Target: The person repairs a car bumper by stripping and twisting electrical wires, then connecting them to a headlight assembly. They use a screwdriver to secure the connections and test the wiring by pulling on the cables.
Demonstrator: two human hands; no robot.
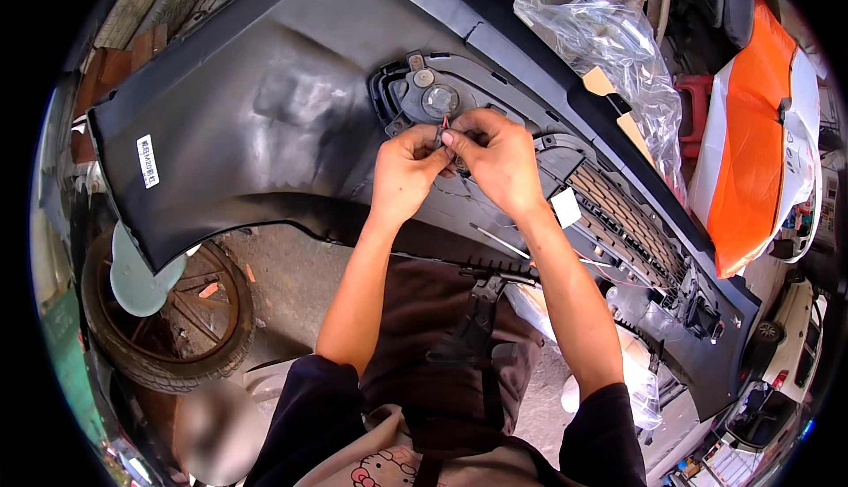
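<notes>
As the thin red wire (445, 121) looks light, bendy & prob. easily snapped, it's best held near its end, w/ L hand (405, 173) & R hand (503, 160) pinching it just beside the round lamp (439, 99) on the black bumper (212, 129).

"Where is there room to pass?"

"Left of the left hand (406, 173), over the smooth span of the black panel (212, 90). Another gap lies between the left forearm (355, 284) and right forearm (572, 297)."

"What clutters that gap?"

"A thin pale rod (501, 241) slants across it, with a toothed black strip (505, 271) nearer the body."

"And ahead?"

"The round lamp (439, 100) sits close beyond the right hand (501, 162)."

"And right?"

"The right forearm bars the way; past it come a white card (565, 208) and the mesh grille (629, 222)."
</notes>
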